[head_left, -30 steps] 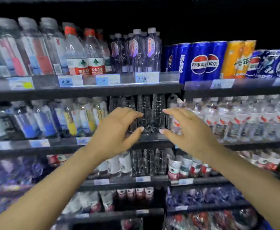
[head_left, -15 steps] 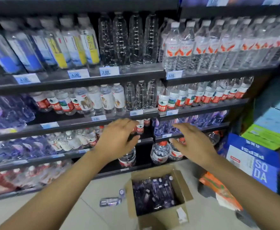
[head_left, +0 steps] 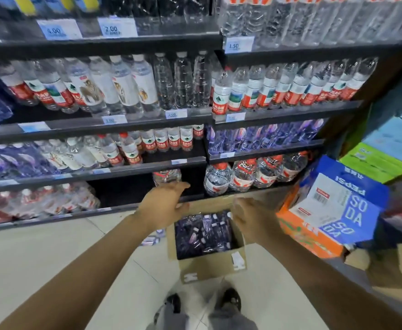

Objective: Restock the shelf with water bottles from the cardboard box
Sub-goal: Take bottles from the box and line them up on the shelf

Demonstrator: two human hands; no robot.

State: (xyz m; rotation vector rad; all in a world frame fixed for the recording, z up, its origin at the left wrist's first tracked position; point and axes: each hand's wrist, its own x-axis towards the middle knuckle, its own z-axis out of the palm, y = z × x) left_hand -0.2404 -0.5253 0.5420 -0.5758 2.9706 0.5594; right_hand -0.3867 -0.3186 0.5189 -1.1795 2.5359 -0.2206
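Note:
An open cardboard box (head_left: 209,265) stands on the floor in front of the shelf, packed with purple-tinted water bottles (head_left: 203,232) lying in rows. My left hand (head_left: 163,207) hovers over the box's far left corner with fingers spread and nothing in it. My right hand (head_left: 250,219) hangs above the box's right edge, also empty with fingers apart. The black shelf (head_left: 133,167) rises behind the box, lined with water bottles; clear unlabelled ones (head_left: 183,79) stand on an upper row.
A small bottle (head_left: 151,240) lies on the tiled floor left of the box. Stacked cartons, including a blue Pepsi soda box (head_left: 347,206) on an orange one, crowd the right side. Large bottles (head_left: 242,175) fill the bottom shelf. My shoes (head_left: 202,301) are just behind the box.
The view has swung down from the upper shelves to the floor box. Both hands have dropped from the clear-bottle row to just above the open box, still empty.

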